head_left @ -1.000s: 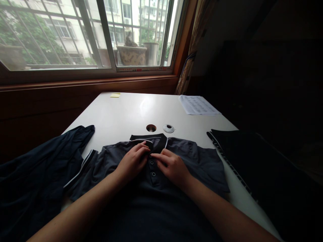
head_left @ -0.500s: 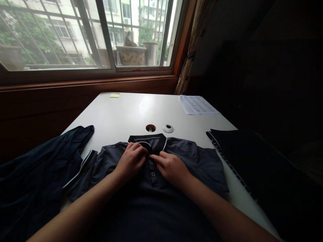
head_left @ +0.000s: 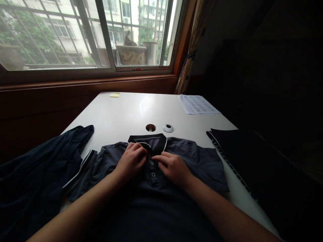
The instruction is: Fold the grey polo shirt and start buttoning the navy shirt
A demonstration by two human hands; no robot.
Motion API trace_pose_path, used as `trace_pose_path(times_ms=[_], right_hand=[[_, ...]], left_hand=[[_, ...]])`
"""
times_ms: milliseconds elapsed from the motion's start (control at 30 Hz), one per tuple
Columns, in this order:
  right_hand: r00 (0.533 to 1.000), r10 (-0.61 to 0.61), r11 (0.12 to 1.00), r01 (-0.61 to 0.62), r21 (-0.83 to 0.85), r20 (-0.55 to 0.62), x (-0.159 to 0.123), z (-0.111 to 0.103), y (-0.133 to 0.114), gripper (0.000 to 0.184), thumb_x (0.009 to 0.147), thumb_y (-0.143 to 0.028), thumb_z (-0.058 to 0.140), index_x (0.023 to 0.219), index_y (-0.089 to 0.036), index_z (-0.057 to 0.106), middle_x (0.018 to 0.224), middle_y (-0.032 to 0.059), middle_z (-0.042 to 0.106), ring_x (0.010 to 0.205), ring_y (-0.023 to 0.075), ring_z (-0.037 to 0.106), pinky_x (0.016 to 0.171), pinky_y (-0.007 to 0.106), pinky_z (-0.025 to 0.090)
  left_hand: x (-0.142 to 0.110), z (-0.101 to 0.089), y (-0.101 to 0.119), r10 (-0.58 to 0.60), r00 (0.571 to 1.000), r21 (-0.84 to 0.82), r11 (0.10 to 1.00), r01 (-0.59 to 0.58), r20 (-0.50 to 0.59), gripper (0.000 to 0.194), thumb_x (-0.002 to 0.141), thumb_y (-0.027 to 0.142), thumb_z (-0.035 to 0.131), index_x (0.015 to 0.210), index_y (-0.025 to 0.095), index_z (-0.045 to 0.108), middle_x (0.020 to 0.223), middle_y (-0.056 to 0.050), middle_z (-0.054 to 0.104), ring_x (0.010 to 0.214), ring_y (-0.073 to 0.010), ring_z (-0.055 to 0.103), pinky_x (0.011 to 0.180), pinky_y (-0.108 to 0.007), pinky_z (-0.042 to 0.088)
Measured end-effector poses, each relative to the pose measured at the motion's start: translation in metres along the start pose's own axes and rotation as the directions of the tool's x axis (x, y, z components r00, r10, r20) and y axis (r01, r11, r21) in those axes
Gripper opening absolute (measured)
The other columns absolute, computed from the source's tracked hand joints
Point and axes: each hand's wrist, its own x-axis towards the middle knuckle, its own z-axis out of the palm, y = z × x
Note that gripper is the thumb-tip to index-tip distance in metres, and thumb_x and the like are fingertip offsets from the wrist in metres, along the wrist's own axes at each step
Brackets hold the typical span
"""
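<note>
A dark grey polo shirt (head_left: 181, 151) lies spread face up, its black collar (head_left: 160, 143) edged in white and pointing away from me. Down its placket run three ringed buttons, the top button (head_left: 149, 157) just under the collar opening. My left hand (head_left: 132, 159) pinches the left side of the placket below the collar, fingertips curled into the cloth. From the other side, my right hand (head_left: 174, 167) grips the placket edge, its index fingertip beside the top button. What lies under the fingertips is partly hidden.
The shirt is on a white table (head_left: 121, 111) by a barred window. Dark garments lie left (head_left: 42, 171) and right (head_left: 252, 158). Beyond the collar are a round cable hole (head_left: 150, 128) and its loose cover (head_left: 168, 128). Papers (head_left: 198, 105) and a yellow sticky note (head_left: 114, 95) lie farther back.
My right fingertips have shifted slightly right, and the top button, covered before, now shows between my hands. My left hand has hardly moved.
</note>
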Motion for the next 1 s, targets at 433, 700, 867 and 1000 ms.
trace_pose_path(times_ms=[433, 700, 867, 1000], right_hand=[[1.000, -0.007, 1.000, 0.006, -0.027, -0.010, 0.0004, 0.0002, -0.0008, 0.029, 0.092, -0.016, 0.057, 0.113, -0.025, 0.074, 0.089, 0.0034, 0.070, 0.079, 0.0163, 0.066, 0.077, 0.026, 0.051], [0.999, -0.048, 0.996, 0.049, -0.071, 0.014, -0.0013, -0.0002, 0.0000, 0.030, 0.091, -0.018, 0.058, 0.115, -0.027, 0.074, 0.086, 0.0027, 0.069, 0.074, 0.0154, 0.065, 0.071, 0.025, 0.050], [0.996, -0.092, 0.995, 0.092, -0.026, -0.005, -0.0020, -0.0016, -0.0017, 0.027, 0.091, -0.019, 0.058, 0.111, -0.026, 0.075, 0.087, 0.0030, 0.071, 0.071, 0.0143, 0.065, 0.069, 0.024, 0.050], [0.994, -0.111, 0.994, 0.111, -0.020, 0.014, -0.0019, -0.0019, -0.0013, 0.028, 0.089, -0.019, 0.059, 0.110, -0.026, 0.076, 0.087, 0.0033, 0.072, 0.071, 0.0150, 0.065, 0.069, 0.025, 0.050]], left_hand=[[0.0006, 0.0017, -0.0029, -0.001, 1.000, -0.022, 1.000, 0.001, 0.005, 0.006, 0.089, 0.018, 0.064, 0.089, 0.023, 0.067, 0.091, -0.003, 0.066, 0.090, -0.0218, 0.058, 0.083, -0.036, 0.049], [0.0002, 0.0002, -0.0008, -0.089, 0.995, -0.037, 0.995, 0.091, 0.038, 0.007, 0.089, 0.017, 0.063, 0.089, 0.022, 0.067, 0.092, -0.002, 0.066, 0.081, -0.0180, 0.065, 0.072, -0.029, 0.051], [0.0004, -0.0004, -0.0021, -0.111, 0.994, -0.058, 0.992, 0.112, 0.014, 0.006, 0.091, 0.022, 0.062, 0.088, 0.023, 0.067, 0.093, -0.002, 0.066, 0.080, -0.0172, 0.065, 0.073, -0.028, 0.051], [0.0009, -0.0010, -0.0019, -0.147, 0.989, -0.059, 0.987, 0.148, 0.023, 0.006, 0.091, 0.022, 0.063, 0.087, 0.023, 0.068, 0.093, -0.001, 0.066, 0.080, -0.0173, 0.066, 0.074, -0.028, 0.050]])
